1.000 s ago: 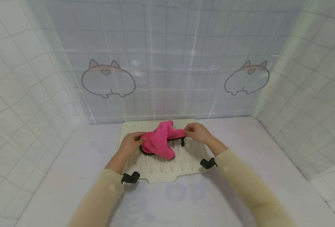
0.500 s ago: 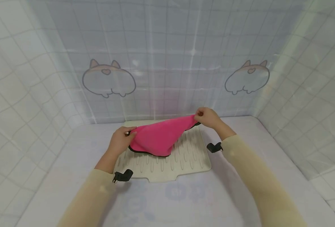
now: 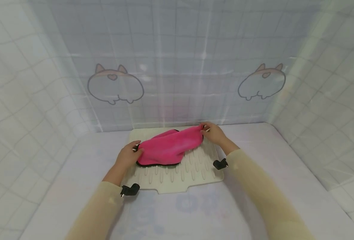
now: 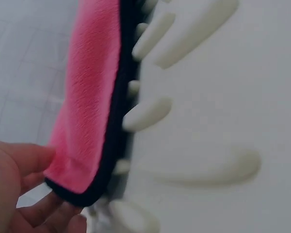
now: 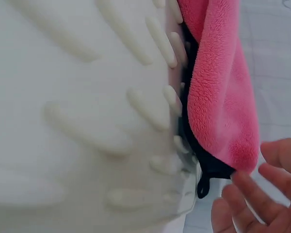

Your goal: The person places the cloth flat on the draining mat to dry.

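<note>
A pink plush cleaning cloth [image 3: 168, 146] with black edging lies partly folded over a cream ribbed draining mat [image 3: 172, 186]. My left hand [image 3: 128, 154] pinches its left end; the left wrist view shows the thumb on the pink face of the cloth [image 4: 89, 107] and the other fingers beneath the black edge. At the far right corner my right hand [image 3: 214, 134] holds the cloth between thumb and fingers. A small black hanging loop [image 5: 203, 187] dangles beside the fingertips in the right wrist view. Part of the cloth's far edge shows behind the front fold.
The mat rests on a white surface [image 3: 192, 220] with faint blue print. A tiled-pattern back wall [image 3: 189, 66] rises right behind the mat, and side walls [image 3: 324, 110] flank the work area. Black camera mounts [image 3: 130, 190] sit at both wrists.
The bunched cloth was spread wide between my hands, its right end lifted toward the back wall. Since then the right hand has come lower and slightly inward, and the cloth has sagged onto the mat.
</note>
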